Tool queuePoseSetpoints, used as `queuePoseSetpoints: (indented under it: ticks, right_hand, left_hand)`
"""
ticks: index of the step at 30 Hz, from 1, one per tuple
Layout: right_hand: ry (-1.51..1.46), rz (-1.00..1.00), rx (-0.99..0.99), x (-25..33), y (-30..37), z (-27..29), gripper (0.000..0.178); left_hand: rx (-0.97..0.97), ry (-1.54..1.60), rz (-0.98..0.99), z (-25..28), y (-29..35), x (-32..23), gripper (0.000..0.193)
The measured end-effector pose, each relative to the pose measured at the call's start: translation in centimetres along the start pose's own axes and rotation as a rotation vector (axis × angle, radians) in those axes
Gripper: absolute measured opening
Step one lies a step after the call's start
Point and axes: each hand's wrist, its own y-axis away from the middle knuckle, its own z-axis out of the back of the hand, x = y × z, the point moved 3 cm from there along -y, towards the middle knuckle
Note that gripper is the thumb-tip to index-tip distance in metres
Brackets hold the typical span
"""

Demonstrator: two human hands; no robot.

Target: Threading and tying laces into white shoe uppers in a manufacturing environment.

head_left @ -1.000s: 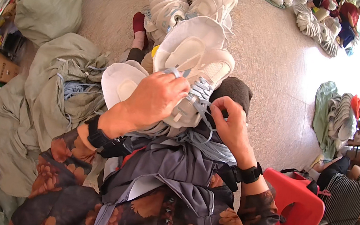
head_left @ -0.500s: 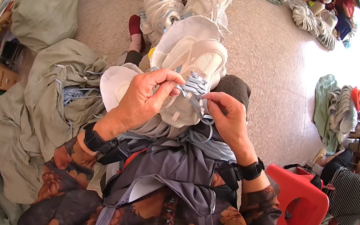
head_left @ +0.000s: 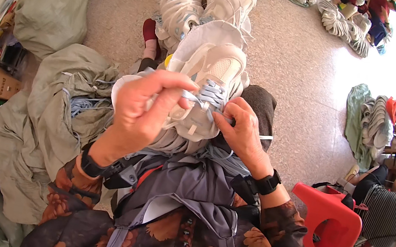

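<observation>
1. Evidently a lacing step is in hand: a pale-blue lace already crosses the throat of a white shoe upper in several rows, and the work seems to be at the rows nearest the wearer.
2. The upper lies between the two sets of fingertips, over the lap, with its toe pointing away beyond them.
3. On the left hand, thumb and forefinger pinch a length of lace just left of the throat; it runs from those fingertips across to the eyelet rows.
4. On the right hand, thumb and curled fingers are bent close together at the throat's right edge, touching the upper; the knuckles crowd the view, so I cannot fairly tell whether lace is gripped there or merely pushed.
5. Just beyond the fingers, a flat white piece lies under the toe; farther out are stacked uppers.
6. Below the right fingers rests a bundle of loose laces; well left of the left fingers, more lace strands lie in green cloth.
7. As I judge it, the next move calls for drawing the left-hand length snug without twisting it, while the right fingers steady the eyelet edge.
</observation>
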Motion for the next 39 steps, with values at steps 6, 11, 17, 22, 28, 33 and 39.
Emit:
queuePoseSetpoints:
  ticks: [6,11,17,22,28,33,39]
  right_hand:
    - [-0.039,-0.164,0.053,-1.6,0.7,-0.3,0.035]
    - [-0.15,-0.161,0.01,-1.4,0.7,-0.7,0.034]
    - [-0.024,-0.019,0.033,-0.9,1.2,-0.5,0.032]
    - [0.087,0.009,0.006,-0.5,1.3,-1.1,0.031]
    - [-0.075,-0.114,-0.03,-0.4,1.8,-1.3,0.028]
    - [-0.065,-0.159,-0.012,-1.2,2.1,-1.5,0.024]
    - [-0.07,-0.135,0.021,-0.5,1.6,-1.5,0.02]
  left_hand:
    - [-0.243,-0.03,-0.153,4.7,0.1,-3.4,0.021]
    - [-0.345,-0.015,-0.192,6.9,1.1,-3.0,0.02]
    - [-0.461,0.062,-0.042,8.5,2.5,-2.0,0.023]
    - [-0.571,0.131,0.018,12.3,4.9,-0.6,0.024]
    - [-0.83,0.026,0.077,18.1,7.2,2.2,0.028]
    - [-0.21,-0.281,0.657,10.3,6.4,3.9,0.039]
    - [0.002,-0.858,-0.219,-3.5,2.6,3.5,0.043]
